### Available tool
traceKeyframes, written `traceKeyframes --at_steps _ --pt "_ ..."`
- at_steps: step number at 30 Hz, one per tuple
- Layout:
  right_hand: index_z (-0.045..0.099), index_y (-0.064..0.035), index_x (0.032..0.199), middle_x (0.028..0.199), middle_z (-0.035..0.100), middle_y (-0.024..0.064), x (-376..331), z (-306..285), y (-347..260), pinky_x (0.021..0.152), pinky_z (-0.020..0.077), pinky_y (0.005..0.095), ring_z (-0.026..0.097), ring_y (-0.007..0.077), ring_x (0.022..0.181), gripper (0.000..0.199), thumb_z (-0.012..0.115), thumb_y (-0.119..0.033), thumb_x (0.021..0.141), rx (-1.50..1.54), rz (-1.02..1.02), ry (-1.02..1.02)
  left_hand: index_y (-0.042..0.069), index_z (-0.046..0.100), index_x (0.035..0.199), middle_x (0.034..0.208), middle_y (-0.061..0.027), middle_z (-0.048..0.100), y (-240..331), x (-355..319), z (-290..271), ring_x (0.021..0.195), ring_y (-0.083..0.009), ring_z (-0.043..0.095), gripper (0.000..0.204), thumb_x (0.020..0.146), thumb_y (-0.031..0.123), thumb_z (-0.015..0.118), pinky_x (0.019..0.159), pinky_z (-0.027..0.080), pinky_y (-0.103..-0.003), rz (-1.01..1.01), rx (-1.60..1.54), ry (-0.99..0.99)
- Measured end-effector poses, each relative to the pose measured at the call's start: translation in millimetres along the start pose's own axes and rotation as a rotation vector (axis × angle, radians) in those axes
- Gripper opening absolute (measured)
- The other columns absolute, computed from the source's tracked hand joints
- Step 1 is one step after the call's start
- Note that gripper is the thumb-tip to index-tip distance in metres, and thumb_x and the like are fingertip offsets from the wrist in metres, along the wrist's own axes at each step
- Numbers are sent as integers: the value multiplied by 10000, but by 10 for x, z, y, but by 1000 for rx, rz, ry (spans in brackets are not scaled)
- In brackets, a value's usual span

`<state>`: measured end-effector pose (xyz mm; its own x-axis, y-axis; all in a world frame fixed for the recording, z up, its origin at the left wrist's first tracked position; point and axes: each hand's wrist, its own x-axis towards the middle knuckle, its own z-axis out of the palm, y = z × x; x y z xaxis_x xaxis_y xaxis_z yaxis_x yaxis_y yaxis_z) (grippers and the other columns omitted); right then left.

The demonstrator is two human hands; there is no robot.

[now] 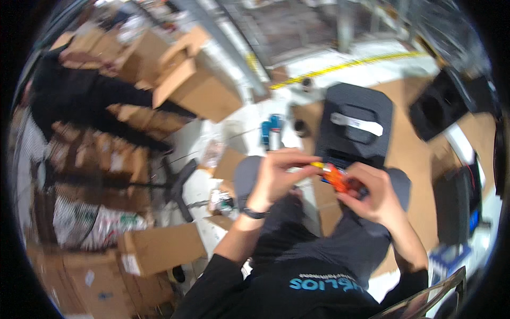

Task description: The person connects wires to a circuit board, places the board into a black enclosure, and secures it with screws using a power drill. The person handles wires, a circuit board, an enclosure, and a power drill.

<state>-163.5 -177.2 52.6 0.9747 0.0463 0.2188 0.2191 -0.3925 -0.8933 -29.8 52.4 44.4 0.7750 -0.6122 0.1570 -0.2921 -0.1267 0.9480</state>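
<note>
Over my lap, both hands meet around a small bright orange object with a dark end (337,178), too blurred to name. My right hand (380,191) is closed round its dark end. Thumb and fingers of my left hand (281,173) pinch a small yellow piece (317,165) at its other side; whether the two pieces are joined I cannot tell. Just beyond the hands is a black panel with rounded corners and a handle (334,95), with a white strip (366,126) across the handle.
Cardboard (409,154) covers the floor at right, near a black box-shaped unit (438,106). Blue-capped bottles or cans (271,127) stand ahead. Open cardboard boxes (204,93) fill the left, where another person in dark clothes (74,95) bends over. A yellow tape line (345,68) crosses the far floor.
</note>
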Motion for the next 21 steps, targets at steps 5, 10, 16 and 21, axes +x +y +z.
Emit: traceKeyframes --at_steps 5,10,16,21 --pt "690 -14 1080 924 667 125 0 60 -13 613 535 315 686 245 702 329 813 14 776 -158 -125 16 28 822 1043 915 -97 775 93 32 -189 821 -155 721 209 871 142 860 710 573 -275 35 63 -199" --pt "706 -40 1119 970 671 150 -40 134 84 640 559 321 703 262 746 372 817 10 767 -199 -162 41 28 826 1035 905 -101 780 101 37 -276 814 -145 715 217 872 167 866 692 559 -262 12 -31 -265" --pt "738 -66 1123 987 676 137 -59 166 112 632 546 293 675 213 738 406 820 38 740 -174 -172 77 29 829 1031 877 -89 783 76 4 -327 777 -131 707 211 867 157 869 656 525 -251 59 -62 -272" --pt "742 -63 1104 927 671 116 15 173 103 586 498 281 646 179 690 397 843 4 726 -85 -234 75 8 823 996 880 -91 788 90 9 -326 781 -128 723 205 859 151 875 651 528 -248 40 -81 -292"
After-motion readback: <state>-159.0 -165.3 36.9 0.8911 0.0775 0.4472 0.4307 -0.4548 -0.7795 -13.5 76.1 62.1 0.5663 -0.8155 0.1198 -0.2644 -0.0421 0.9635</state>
